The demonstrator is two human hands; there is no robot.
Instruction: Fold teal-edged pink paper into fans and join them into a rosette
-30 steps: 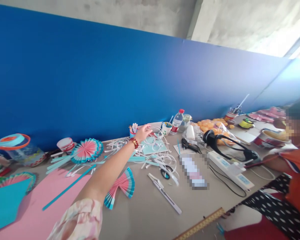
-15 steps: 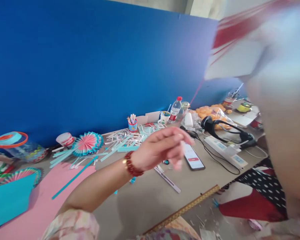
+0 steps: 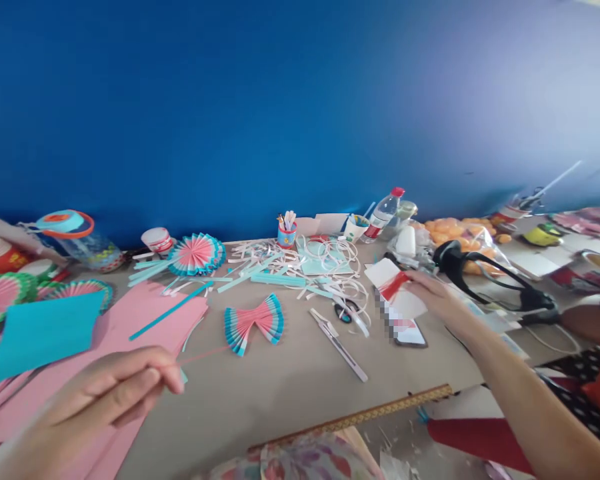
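My left hand (image 3: pixel 113 393), at lower left over the pink paper sheets (image 3: pixel 167 310), has thumb and fingers pinched on a thin red thread (image 3: pixel 205 355). From the fingertips the thread runs right toward a pleated pink-and-blue paper fan (image 3: pixel 254 323), pinched at its middle like a bow, lying on the table. My right hand (image 3: pixel 433 293) grips a white card (image 3: pixel 383 273) with red thread wound round it. That card is above a phone (image 3: pixel 413 335) and hides part of it. A craft knife (image 3: pixel 343 350) and black-handled scissors (image 3: pixel 346 312) lie between the hands.
Paper strips (image 3: pixel 280 280) and a round pleated rosette (image 3: pixel 197 255) lie toward the blue wall. A bottle (image 3: pixel 383 217) and a pen cup (image 3: pixel 287 235) stand behind. Black headgear (image 3: pixel 495 280) sits at right. A yellow ruler-like strip (image 3: pixel 400 408) lies along the front edge.
My right hand has come down from close to the camera to the table with the thread card. My left hand has moved to lower left. The bow-shaped fan now shows.
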